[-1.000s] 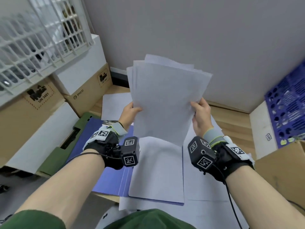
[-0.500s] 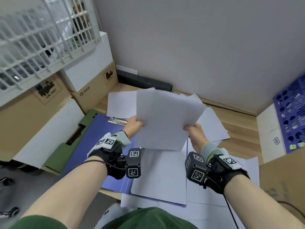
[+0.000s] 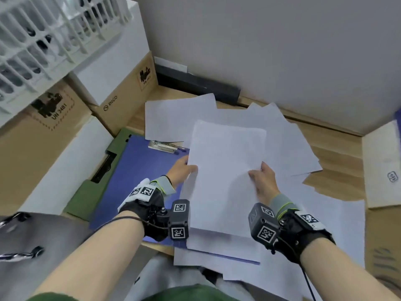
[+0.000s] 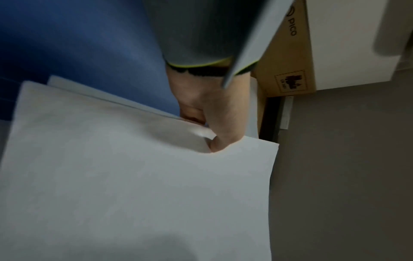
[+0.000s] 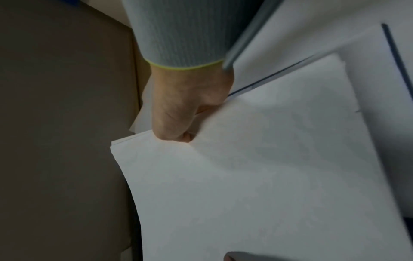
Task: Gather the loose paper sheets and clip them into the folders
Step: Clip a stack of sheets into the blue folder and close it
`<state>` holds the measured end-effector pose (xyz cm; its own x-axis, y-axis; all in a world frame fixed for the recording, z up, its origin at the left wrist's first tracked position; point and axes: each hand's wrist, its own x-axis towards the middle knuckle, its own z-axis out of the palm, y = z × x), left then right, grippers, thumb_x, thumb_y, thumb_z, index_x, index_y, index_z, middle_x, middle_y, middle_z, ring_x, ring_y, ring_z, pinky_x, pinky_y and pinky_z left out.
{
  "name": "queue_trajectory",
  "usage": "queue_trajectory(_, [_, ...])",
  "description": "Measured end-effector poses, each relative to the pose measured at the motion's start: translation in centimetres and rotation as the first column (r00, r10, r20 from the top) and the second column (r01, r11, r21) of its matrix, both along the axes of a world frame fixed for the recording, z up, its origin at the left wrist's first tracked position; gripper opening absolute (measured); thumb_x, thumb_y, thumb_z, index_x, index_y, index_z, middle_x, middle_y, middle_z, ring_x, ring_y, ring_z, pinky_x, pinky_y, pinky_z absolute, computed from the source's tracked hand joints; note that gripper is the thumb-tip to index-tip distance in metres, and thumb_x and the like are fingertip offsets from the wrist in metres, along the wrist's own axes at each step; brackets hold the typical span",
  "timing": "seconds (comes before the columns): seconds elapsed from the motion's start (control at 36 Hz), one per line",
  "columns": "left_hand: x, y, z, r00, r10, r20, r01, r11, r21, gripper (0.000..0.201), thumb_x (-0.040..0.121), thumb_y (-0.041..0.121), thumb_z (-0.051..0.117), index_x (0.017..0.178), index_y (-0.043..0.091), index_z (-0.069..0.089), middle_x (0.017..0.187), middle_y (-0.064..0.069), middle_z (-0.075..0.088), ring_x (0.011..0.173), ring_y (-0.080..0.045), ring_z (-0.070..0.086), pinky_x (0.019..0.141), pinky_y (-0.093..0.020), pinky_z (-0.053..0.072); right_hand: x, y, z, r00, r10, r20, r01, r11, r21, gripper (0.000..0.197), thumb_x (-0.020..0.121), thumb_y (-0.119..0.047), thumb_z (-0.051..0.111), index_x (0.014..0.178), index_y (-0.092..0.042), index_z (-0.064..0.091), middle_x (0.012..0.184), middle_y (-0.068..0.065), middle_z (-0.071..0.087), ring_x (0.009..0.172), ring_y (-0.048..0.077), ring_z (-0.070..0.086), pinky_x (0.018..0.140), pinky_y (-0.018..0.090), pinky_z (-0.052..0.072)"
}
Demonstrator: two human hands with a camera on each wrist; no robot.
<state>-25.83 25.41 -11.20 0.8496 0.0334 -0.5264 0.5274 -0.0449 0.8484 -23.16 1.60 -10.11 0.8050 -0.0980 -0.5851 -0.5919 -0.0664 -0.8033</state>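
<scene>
I hold a stack of white paper sheets (image 3: 225,166) by both side edges, low over the desk. My left hand (image 3: 184,170) pinches its left edge, thumb on top, also seen in the left wrist view (image 4: 210,123). My right hand (image 3: 261,181) pinches the right edge (image 5: 178,121). Under the stack lies an open blue folder (image 3: 138,177) with a metal clip (image 3: 165,146) at its top, and a sheet (image 3: 217,242) lies on its right half. A green folder (image 3: 91,185) lies beneath the blue one, at left. More loose sheets (image 3: 288,146) are spread over the wooden desk.
Cardboard boxes (image 3: 121,98) and white boxes (image 3: 65,161) are stacked at the left, with a white plastic crate (image 3: 43,35) on top. A white box (image 3: 382,166) and a cardboard box (image 3: 384,242) stand at the right. A grey wall (image 3: 282,51) closes the back, with a dark bar (image 3: 195,85) at its foot.
Both hands have lowered the stack from upright in front of the wall to nearly flat over the blue folder. The sheets are squared together more evenly now.
</scene>
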Motion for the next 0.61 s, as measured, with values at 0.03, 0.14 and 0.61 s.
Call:
queue_trajectory(0.03, [0.1,0.3,-0.4,1.000,-0.009,-0.019,0.010,1.000,0.016,0.031,0.090,-0.005,0.044,0.113,0.010,0.058,0.096,-0.002,0.066,0.083,-0.018,0.061,0.069,-0.027,0.049,-0.2,0.3,-0.2,1.000,-0.005,-0.030,0.004,1.000,-0.007,0.025,0.075,0.009,0.046,0.083,-0.012,0.057,0.079,0.009,0.057,0.067,0.023,0.054,0.058,0.031,0.049])
queue_trajectory(0.14, [1.4,2.1,-2.1,0.988,0.048,-0.144,-0.047,0.999,0.013,0.027,0.093,0.000,0.044,0.118,0.009,0.051,0.085,-0.008,0.057,0.064,-0.016,0.052,0.057,-0.023,0.043,-0.4,0.8,-1.4,0.987,0.069,-0.142,-0.082,0.993,-0.083,0.035,0.083,0.012,0.041,0.104,-0.010,0.058,0.074,0.007,0.056,0.062,0.022,0.052,0.048,0.021,0.045])
queue_trajectory(0.61, [9.5,13.7,-4.6,0.923,0.384,-0.019,-0.359,0.880,0.312,0.049,0.092,0.005,0.040,0.139,0.020,0.039,0.118,-0.003,0.044,0.057,-0.016,0.056,0.051,-0.028,0.052,1.8,5.7,-4.9,0.954,-0.044,-0.298,-0.051,0.951,-0.304,0.015,0.087,0.002,0.043,0.087,-0.013,0.047,0.073,0.001,0.046,0.059,0.016,0.042,0.050,0.026,0.032])
